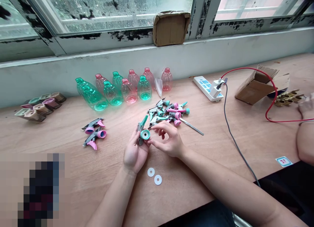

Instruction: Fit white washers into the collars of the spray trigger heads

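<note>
My left hand (134, 151) is curled closed around a teal spray trigger (144, 132), held above the table (73, 138); my right hand (168, 140) pinches its collar. Two white washers (151, 172) lie just below. Nothing blocks me. Beyond sit a heap of triggers (169, 110), bottles (144, 89), a power strip (202, 84) and a cardboard box (257, 86).

A long window (105, 10) ran behind the tabletop (61, 145), and pale daylight came through its streaked panes. Its frames (203, 14) were pale grey, blotched with black patches. A folded piece of cardboard (171, 28) stood on the sill (98, 58), leaning against the glass. Below the sill, a pale wall (44, 84) met the back edge of the wooden tabletop.
</note>
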Demonstrator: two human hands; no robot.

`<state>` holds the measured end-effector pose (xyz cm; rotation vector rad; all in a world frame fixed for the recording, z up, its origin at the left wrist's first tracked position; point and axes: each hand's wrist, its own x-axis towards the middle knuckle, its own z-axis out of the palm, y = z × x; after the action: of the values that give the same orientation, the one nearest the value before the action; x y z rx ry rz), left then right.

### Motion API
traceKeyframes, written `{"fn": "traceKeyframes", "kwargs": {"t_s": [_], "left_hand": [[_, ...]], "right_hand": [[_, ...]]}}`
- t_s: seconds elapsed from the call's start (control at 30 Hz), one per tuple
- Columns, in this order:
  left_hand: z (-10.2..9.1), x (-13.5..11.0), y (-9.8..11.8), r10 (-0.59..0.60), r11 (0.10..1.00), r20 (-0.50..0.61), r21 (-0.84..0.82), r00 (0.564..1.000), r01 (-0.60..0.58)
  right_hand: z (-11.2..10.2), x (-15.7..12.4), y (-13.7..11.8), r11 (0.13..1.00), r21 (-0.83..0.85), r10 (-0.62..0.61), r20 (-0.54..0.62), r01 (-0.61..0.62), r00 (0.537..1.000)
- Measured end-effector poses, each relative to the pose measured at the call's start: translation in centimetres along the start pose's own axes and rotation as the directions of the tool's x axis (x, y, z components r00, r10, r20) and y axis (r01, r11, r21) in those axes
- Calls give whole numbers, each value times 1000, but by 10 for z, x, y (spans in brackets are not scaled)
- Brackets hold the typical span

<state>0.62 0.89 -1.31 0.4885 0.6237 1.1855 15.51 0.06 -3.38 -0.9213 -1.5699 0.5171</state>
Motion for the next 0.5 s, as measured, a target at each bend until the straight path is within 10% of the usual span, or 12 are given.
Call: {"fn": "traceKeyframes", "kwargs": {"t_s": [0.33, 0.5], "left_hand": [[-10, 6, 8, 119, 862, 7, 495, 993, -107], [-22, 8, 49, 597, 105, 132, 965, 791, -240]], "right_hand": [[-29, 22, 11, 923, -332, -191, 39, 193, 981], [-71, 41, 36, 812, -570, -1, -211, -122, 978]]}}
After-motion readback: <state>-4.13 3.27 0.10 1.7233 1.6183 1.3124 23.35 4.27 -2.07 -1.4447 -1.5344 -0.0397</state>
